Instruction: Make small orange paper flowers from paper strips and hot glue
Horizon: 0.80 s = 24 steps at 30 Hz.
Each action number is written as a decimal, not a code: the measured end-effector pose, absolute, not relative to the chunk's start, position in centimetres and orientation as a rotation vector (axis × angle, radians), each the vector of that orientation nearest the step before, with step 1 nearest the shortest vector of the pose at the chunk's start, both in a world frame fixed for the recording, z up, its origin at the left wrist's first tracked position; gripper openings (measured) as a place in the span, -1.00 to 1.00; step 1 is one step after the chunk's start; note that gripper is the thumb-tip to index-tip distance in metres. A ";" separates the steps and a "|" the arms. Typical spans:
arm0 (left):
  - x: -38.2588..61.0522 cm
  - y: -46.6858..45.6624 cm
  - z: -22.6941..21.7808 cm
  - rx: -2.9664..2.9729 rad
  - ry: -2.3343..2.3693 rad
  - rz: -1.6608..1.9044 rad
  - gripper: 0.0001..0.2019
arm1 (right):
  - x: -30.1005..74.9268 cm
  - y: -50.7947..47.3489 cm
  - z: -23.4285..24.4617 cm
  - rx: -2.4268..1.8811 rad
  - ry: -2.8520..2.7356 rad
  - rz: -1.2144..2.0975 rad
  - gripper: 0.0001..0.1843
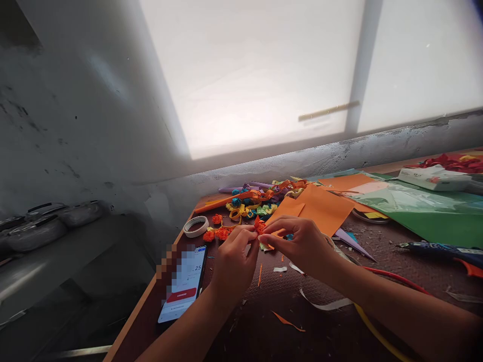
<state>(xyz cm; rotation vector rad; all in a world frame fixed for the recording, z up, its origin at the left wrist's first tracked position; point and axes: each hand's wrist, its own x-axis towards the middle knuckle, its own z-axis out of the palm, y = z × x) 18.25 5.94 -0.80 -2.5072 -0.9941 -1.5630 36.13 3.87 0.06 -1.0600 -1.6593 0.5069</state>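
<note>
My left hand (234,259) and my right hand (300,245) meet above the brown table (324,322), fingertips pinched together on a small orange rolled paper piece (259,226). Both hands are closed on it. Just behind the hands lie three finished orange paper rosettes (217,229) and a heap of coloured curled paper strips (256,201). An orange paper sheet (320,206) lies right behind my right hand.
A phone (184,284) with a lit screen lies at the table's left edge, a tape roll (195,226) beyond it. Green sheets (426,211), a white pack (433,177), a glue gun (441,249) with cables sit at right. Paper scraps litter the table. A wall and bright window stand behind.
</note>
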 end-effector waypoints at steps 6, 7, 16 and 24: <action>18.6 5.7 -0.9 -2.469 -1.043 -1.519 -0.87 | 35.8 4.4 -0.6 -1.090 -1.603 0.599 -0.79; 18.7 5.7 -0.9 -2.459 -1.051 -1.520 -0.87 | 35.7 4.3 -0.5 -1.119 -1.610 0.572 -0.80; 19.1 5.6 -1.3 -2.448 -1.094 -1.532 -0.84 | 35.1 3.7 0.0 -1.151 -1.816 0.156 -0.87; 19.5 5.6 -1.0 -2.460 -1.158 -1.624 -0.85 | 35.4 3.5 0.2 -1.170 -1.944 -0.298 -0.83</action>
